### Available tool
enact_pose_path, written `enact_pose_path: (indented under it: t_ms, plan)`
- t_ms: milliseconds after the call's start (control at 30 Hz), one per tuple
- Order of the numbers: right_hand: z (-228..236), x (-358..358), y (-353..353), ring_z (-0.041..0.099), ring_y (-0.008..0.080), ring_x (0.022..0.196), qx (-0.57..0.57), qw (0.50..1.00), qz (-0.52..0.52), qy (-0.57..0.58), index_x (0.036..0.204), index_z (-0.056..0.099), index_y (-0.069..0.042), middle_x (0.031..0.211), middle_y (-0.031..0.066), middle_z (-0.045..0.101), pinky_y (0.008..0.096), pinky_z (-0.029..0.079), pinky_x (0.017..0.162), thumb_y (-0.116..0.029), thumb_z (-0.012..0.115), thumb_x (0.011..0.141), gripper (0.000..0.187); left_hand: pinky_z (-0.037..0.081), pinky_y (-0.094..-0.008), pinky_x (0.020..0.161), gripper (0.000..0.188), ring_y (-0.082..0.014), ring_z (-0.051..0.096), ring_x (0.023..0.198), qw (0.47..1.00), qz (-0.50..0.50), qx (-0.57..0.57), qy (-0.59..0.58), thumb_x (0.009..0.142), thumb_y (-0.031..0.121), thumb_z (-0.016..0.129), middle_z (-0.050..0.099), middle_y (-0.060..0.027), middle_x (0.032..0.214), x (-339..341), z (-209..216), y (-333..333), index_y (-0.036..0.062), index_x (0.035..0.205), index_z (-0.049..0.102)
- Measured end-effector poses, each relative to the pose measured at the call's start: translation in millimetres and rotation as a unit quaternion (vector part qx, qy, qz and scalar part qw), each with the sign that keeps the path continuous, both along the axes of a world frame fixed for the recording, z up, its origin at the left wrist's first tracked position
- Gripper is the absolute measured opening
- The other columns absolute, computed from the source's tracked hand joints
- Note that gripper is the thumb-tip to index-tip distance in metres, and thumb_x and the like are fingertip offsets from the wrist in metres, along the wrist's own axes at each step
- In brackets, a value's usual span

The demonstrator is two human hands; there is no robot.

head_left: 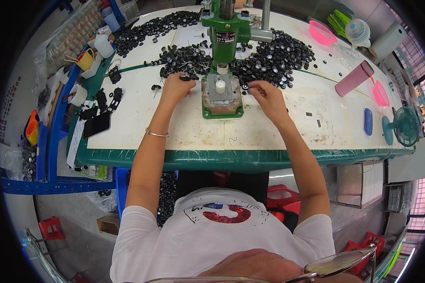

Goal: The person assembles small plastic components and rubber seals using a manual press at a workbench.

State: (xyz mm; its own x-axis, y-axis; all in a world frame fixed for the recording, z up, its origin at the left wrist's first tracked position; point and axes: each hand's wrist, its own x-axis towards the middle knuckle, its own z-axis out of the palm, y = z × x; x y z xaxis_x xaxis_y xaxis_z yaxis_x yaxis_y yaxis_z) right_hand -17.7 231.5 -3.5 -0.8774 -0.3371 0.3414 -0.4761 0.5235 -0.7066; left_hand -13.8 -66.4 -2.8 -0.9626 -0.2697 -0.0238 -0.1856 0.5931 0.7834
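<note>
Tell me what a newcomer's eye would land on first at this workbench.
First the green hand press, standing mid-table with a white cylindrical piece on its base. Heaps of small black round parts spread behind and beside it. The left hand touches black parts left of the base, and the right hand pinches one small black part just right of it; a pink tumbler lies farther right.

A small rectangular label (225,37), dark with a red mark, sits on the green press (224,28); a dark-screened phone (97,124) lies at the table's left.
</note>
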Motion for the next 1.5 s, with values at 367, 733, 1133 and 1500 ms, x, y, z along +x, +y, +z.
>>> enact_pose_path:
  t_ms: [367,733,1133,1500]
  plan:
    - [13.2,-13.4,-70.9,0.047,0.0040,0.066,-0.162,0.968,0.053,-0.182,0.099,0.070,-0.007,0.080,-0.0025,0.061,0.0193,0.037,0.057,-0.017,0.066,0.088,0.016,0.043,-0.0217,0.058,0.028,-0.0152,0.068,0.083,0.869,-0.089,0.486,0.038,0.083,0.011,0.068,0.070,-0.0094,0.094,29.8,4.4,17.6,0.0010,0.109,0.064]
    - [18.0,-18.2,-43.7,0.049,0.0030,0.061,-0.411,0.870,0.005,-0.271,0.113,0.062,-0.005,0.083,-0.0036,0.054,0.0174,0.034,0.048,-0.025,0.058,0.094,0.028,0.043,-0.0224,0.066,0.015,-0.0087,0.055,0.074,0.926,-0.151,0.265,0.223,0.074,0.004,0.076,0.063,-0.0017,0.086,20.4,7.6,49.7,-0.0023,0.087,0.070]
    - [145.0,-85.2,-19.5,0.054,0.0088,0.072,-0.429,0.899,0.058,-0.067,0.108,0.061,-0.002,0.086,0.0000,0.056,0.0229,0.042,0.060,-0.033,0.053,0.096,0.034,0.044,-0.0232,0.066,0.015,-0.0076,0.055,0.069,0.904,-0.139,0.317,0.251,0.074,0.005,0.075,0.064,-0.0009,0.076,12.9,13.2,68.3,-0.0015,0.086,0.069]
    - [239.4,-83.8,-85.6,0.030,0.0068,0.036,-0.498,0.864,-0.013,-0.070,0.073,0.053,-0.013,0.055,-0.0048,0.044,0.0232,0.020,0.034,-0.029,0.063,0.088,0.025,0.044,-0.0237,0.078,0.014,-0.0091,0.057,0.081,0.906,-0.176,0.306,0.232,0.074,-0.001,0.074,0.066,-0.0007,0.089,8.5,10.9,59.9,-0.0018,0.087,0.069]
